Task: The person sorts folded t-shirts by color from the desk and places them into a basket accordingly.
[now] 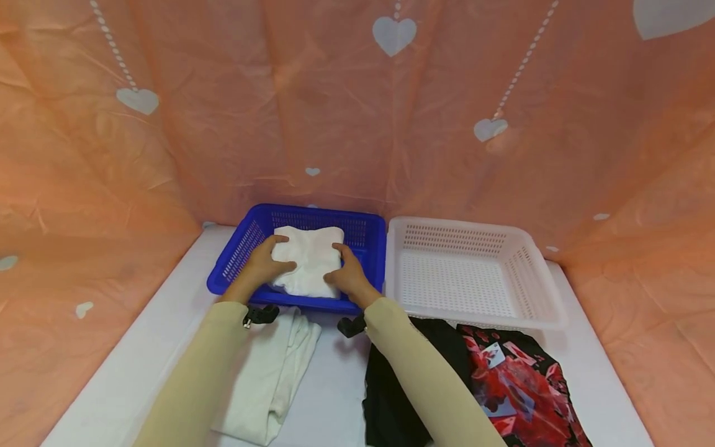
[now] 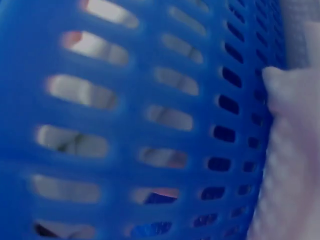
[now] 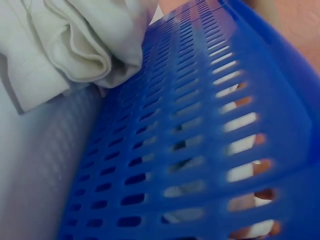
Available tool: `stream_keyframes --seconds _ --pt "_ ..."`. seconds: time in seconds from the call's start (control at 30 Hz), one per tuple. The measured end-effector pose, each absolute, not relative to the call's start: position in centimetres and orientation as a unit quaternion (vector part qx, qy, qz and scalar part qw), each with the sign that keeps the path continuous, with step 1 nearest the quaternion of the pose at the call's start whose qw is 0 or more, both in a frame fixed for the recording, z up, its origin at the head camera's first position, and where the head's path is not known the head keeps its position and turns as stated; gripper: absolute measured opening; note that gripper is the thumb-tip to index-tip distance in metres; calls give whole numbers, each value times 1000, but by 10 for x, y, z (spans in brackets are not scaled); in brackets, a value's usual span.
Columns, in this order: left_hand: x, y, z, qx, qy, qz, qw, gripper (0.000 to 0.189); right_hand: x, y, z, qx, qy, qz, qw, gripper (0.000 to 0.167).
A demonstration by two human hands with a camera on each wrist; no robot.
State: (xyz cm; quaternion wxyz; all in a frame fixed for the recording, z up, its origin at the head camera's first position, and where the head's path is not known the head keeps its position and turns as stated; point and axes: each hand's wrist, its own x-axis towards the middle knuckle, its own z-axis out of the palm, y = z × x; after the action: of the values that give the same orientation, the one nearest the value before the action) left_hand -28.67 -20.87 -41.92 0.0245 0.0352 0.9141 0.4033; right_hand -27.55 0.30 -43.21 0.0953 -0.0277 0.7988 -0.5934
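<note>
A folded white cloth (image 1: 308,261) lies inside the blue basket (image 1: 223,282). My left hand (image 1: 264,264) holds its left side, with thumb and forefinger spread over the edge. On the opposite side my right hand (image 1: 350,276) grips it the same way, thumb on top. The other fingertips are hidden beside the cloth. Both wrist views face the basket's slotted wall (image 2: 135,120). Through the slots of the basket wall (image 3: 210,125) in the right wrist view, bits of skin tone and white show.
A white basket (image 1: 399,310) stands right of the blue one. In front lie a folded off-white cloth (image 1: 268,385), a black cloth (image 1: 391,397) and a black garment with red print (image 1: 519,391). An orange sheet with hearts (image 1: 335,112) hangs around the white table (image 1: 151,347).
</note>
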Motion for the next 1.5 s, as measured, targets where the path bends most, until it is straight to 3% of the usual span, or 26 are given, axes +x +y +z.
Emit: stream_keyframes --seconds 0.33,0.6,0.87,1.0,1.3,1.5 --pt "-297 -214 -431 29 931 356 71 66 -271 0 -428 -7 840 -520 153 83" --pt "-299 -214 -428 -21 940 316 129 69 -272 -1 -429 -2 864 -484 140 78" --pt "-298 -215 -428 -46 940 308 139 69 -271 -2 -429 23 896 -422 138 75" --pt "-297 -214 -429 -52 936 326 124 69 -272 0 -429 36 890 -436 129 72" --pt "-303 -211 -431 -36 931 362 9 61 -273 3 -429 38 869 -489 70 60" --pt "-303 -210 -425 -10 916 399 -31 58 -272 -1 -427 8 851 -526 -2 54"
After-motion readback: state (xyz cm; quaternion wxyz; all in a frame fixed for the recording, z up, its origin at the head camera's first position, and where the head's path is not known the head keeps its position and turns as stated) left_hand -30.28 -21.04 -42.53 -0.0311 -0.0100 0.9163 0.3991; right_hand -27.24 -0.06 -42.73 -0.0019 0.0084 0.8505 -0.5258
